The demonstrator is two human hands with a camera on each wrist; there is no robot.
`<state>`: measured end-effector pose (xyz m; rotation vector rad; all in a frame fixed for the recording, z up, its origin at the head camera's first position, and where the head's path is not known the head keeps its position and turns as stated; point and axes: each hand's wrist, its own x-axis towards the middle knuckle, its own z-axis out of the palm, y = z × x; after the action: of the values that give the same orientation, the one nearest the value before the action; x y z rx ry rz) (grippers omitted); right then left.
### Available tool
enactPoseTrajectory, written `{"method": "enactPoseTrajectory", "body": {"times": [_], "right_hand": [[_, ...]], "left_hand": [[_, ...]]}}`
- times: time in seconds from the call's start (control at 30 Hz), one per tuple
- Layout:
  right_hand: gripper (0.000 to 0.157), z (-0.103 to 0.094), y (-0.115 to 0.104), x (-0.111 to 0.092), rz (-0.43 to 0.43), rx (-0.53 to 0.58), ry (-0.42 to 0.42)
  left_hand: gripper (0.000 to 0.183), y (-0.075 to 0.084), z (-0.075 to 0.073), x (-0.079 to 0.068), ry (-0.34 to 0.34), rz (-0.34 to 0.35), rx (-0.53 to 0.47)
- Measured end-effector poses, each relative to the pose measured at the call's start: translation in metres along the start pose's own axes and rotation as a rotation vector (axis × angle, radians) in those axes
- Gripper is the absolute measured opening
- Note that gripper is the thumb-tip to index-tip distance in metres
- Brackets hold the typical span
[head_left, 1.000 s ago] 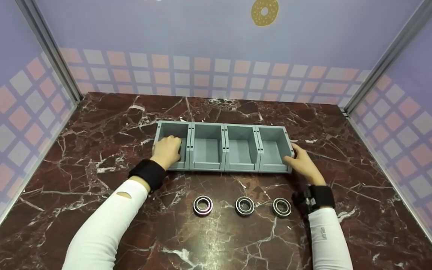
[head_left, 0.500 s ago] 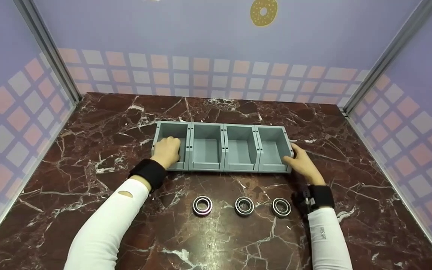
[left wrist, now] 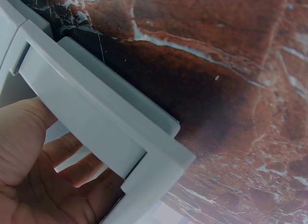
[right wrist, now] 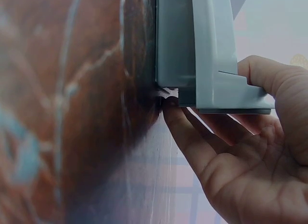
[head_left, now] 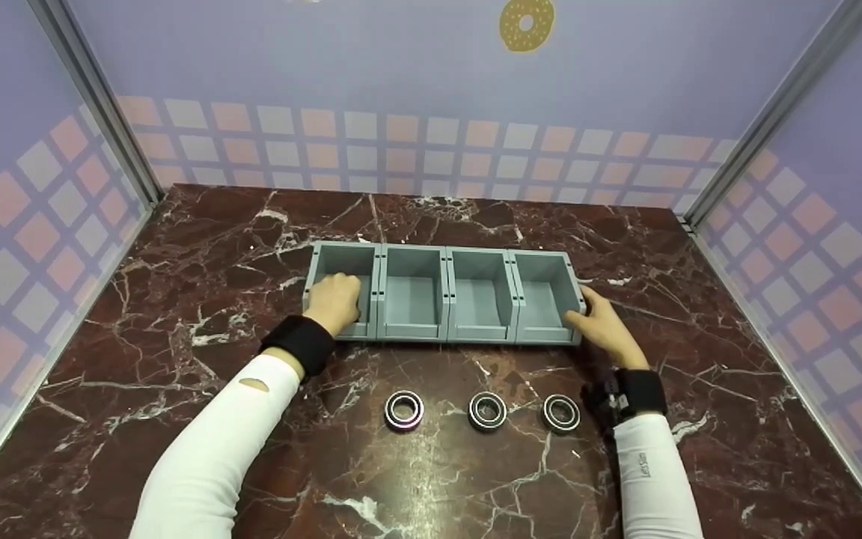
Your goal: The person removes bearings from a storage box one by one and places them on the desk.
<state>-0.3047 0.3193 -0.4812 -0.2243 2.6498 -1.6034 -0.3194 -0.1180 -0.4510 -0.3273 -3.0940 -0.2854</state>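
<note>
Four-sided grey storage bins [head_left: 411, 299] stand joined in a row on the marbled table. My left hand [head_left: 334, 302] reaches down into the leftmost bin [left wrist: 91, 108]. Its thumb and fingers [left wrist: 62, 149] bend inside behind the front lip, which hides their tips; I cannot tell what they hold. My right hand [head_left: 601, 322] grips the right end of the row. In the right wrist view its thumb [right wrist: 262, 72] lies over the wall of the rightmost bin [right wrist: 216, 50], and its fingers [right wrist: 187, 137] reach around the outer side near the table.
In front of the row lie three ring-shaped metal bearings, a left one [head_left: 404, 411], a middle one [head_left: 488, 412] and a right one [head_left: 561, 414]. Tile-patterned panels [head_left: 438, 150] enclose the table [head_left: 371, 494] at the back and both sides.
</note>
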Motion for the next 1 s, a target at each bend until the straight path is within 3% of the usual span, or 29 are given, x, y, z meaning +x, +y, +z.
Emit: {"method": "enactPoseTrajectory", "body": {"times": [0.4, 1.0], "right_hand": [[0.061, -0.0009, -0.0006, 0.0007, 0.014, -0.033, -0.015], [0.061, -0.0013, -0.0002, 0.0016, 0.025, -0.077, -0.003]], "left_hand": [[0.014, -0.0007, -0.0028, 0.0018, -0.046, -0.005, 0.020], [0.016, -0.0026, -0.0057, -0.0005, -0.036, 0.019, 0.003]]}}
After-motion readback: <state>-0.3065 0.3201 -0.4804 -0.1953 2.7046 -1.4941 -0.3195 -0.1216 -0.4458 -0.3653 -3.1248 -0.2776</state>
